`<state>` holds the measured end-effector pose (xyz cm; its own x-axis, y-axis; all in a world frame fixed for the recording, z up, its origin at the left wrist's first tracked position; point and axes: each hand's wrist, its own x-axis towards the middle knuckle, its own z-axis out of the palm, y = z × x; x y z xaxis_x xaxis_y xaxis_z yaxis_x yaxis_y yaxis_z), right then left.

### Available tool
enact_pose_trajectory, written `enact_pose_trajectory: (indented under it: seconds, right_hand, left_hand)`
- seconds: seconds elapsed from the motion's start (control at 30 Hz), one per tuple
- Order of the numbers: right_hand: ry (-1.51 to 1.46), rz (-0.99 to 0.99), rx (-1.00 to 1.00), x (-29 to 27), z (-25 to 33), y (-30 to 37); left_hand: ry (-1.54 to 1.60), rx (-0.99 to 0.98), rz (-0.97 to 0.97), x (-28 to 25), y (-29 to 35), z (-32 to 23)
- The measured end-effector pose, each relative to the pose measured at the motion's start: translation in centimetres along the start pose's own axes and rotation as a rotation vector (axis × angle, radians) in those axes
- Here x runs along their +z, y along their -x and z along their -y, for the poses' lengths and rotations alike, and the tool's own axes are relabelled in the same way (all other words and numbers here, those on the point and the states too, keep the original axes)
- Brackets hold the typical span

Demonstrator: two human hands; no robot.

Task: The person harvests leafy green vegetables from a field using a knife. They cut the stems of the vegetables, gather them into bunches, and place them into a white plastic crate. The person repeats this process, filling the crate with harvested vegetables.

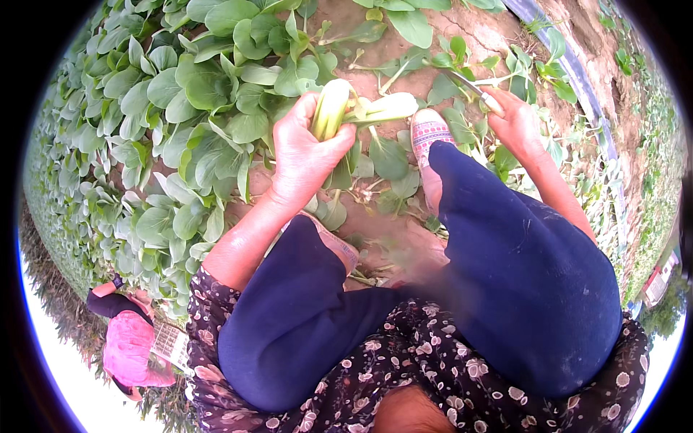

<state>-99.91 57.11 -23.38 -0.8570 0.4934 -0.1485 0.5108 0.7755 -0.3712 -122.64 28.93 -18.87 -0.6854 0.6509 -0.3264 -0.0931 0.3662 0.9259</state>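
My left hand (pixel 307 155) is closed around a bok choy (pixel 330 108), its thick pale-green stalks showing above my thumb. Touching or just beside it is a second bok choy (pixel 390 107), its pale base toward my right shoe; whether my hand grips this one too I cannot tell. My right hand (pixel 516 124) is wrapped round the light-coloured handle of a knife (pixel 468 83). The thin blade points up and to the left, over loose leaves, apart from the bok choy.
Dense rows of leafy greens (pixel 180 144) fill the left side. Cut leaves (pixel 390 156) litter the soil between my patterned shoes (pixel 431 130). A bluish hose or strip (pixel 577 79) runs along the right. At the lower left, another person in pink (pixel 130 346) is beside a pale crate (pixel 172 344).
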Motion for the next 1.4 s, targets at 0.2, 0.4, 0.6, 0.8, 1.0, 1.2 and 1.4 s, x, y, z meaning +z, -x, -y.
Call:
enact_pose_trajectory:
  seconds: [0.2, 0.4, 0.6, 0.8, 1.0, 1.2, 1.4]
  right_hand:
    - [-1.11, 0.298, 0.165, -2.9, 12.4, -3.7]
    - [-0.941, 0.441, 0.025, -0.2, 14.0, -5.1]
    - [-0.878, 0.114, 0.093, 0.0, 7.6, -4.4]
    - [-1.369, 0.476, 0.272, 0.0, 10.4, -2.6]
    - [-1.588, 0.51, 0.422, 1.3, 9.8, -4.5]
    - [-1.671, 0.728, 0.332, -0.7, 8.2, -6.0]
    - [-1.49, 0.956, 0.139, 1.8, 10.7, -7.9]
  left_hand:
    - [-0.224, -0.067, 0.108, 0.3, -0.7, 1.7]
    - [-0.545, 0.137, 0.115, 1.0, -0.5, -0.1]
    - [-0.587, 0.353, 0.04, -0.1, -1.0, 0.9]
    - [-0.259, 0.15, -0.026, 0.6, -0.7, 0.7]
    - [-0.011, 0.402, 0.013, -1.8, -1.5, -0.7]
    - [0.566, -0.278, 0.15, -9.6, -5.6, 0.0]
    - [1.219, -0.947, 0.79, -1.3, -3.7, 3.1]
